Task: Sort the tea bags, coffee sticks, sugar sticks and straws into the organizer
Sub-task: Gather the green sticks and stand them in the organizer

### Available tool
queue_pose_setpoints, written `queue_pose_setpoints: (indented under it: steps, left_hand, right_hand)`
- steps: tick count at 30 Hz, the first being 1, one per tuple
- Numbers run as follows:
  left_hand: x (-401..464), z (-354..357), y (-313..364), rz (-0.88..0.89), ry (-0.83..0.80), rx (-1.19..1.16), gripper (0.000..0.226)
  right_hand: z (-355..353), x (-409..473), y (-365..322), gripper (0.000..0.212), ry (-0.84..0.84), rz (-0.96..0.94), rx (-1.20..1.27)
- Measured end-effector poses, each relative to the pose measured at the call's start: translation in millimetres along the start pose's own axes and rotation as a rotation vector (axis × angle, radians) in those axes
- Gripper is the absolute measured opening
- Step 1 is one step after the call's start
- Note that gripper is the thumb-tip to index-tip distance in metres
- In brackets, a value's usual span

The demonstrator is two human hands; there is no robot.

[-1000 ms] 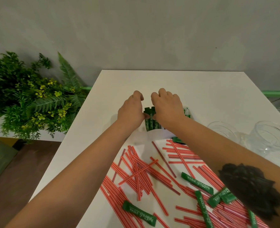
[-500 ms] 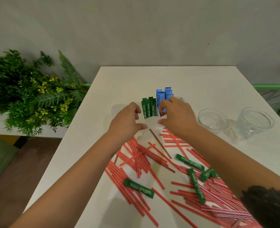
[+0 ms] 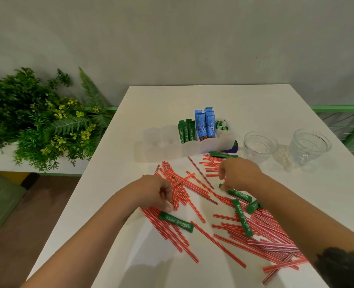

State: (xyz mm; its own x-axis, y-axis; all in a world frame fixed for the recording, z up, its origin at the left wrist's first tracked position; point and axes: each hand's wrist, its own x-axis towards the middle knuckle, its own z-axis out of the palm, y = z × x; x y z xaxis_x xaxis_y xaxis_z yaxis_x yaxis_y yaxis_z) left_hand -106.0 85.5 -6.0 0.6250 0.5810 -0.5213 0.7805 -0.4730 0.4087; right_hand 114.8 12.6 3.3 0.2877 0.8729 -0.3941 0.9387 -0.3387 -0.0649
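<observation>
1. Head view: left hand [image 3: 159,194] curled loosely over red straws [image 3: 180,188], gripping nothing clearly; right hand [image 3: 237,175] pinching a green sugar stick [image 3: 239,194] at 3 o'clock.
2. Risk: dragging tangled straws scatters them off the tabletop [image 3: 275,113].
3. Organizer [image 3: 190,147] sits at 12 o'clock; glasses [image 3: 260,146] crowd its right.

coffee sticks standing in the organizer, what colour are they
Blue, with white lettering: the coffee sticks show best in the head view.
</observation>
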Motion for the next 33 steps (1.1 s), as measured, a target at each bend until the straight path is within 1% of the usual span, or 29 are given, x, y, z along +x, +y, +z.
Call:
queue_pose_setpoints:
  steps: [2, 5, 11, 16, 20, 23, 26, 28, 30, 33]
  left_hand:
    - [-3, 6, 1, 0.0, -0.029, 0.046, 0.025]
    - [-5, 14, 0, -0.005, -0.031, 0.099, 0.027]
    - [-4, 21, 0, -0.022, -0.011, 0.143, 0.019]
    - [-4, 12, 0, 0.001, -0.011, 0.07, 0.017]
    - [-1, 0, 1, 0.031, 0.038, -0.048, 0.012]
    - [1, -11, 5, 0.063, 0.087, -0.141, 0.009]
    - [5, -28, 11, 0.093, 0.177, -0.204, 0.008]
    - [10, -41, 16, 0.11, 0.257, -0.222, 0.01]
    - [16, -55, 23, 0.125, 0.341, -0.22, 0.011]
    - [29, -76, 34, 0.136, 0.474, -0.189, 0.005]
  right_hand:
    - [5, 0, 0, 0.03, -0.021, 0.013, -0.013]
    - [11, 1, 2, 0.029, -0.021, 0.022, -0.024]
    - [19, 2, 3, 0.031, -0.008, 0.044, -0.007]
    - [19, 4, 3, 0.035, -0.039, 0.045, 0.01]
    - [17, 8, 5, 0.034, -0.071, 0.038, 0.081]
    - [10, 11, 8, 0.033, -0.081, 0.02, 0.134]
    - [-9, 13, 11, 0.027, -0.066, -0.022, 0.175]
    - [-26, 15, 12, 0.021, -0.021, -0.053, 0.224]
    - [-45, 16, 12, 0.023, 0.042, -0.08, 0.317]
    - [-73, 21, 8, 0.023, 0.114, -0.121, 0.449]
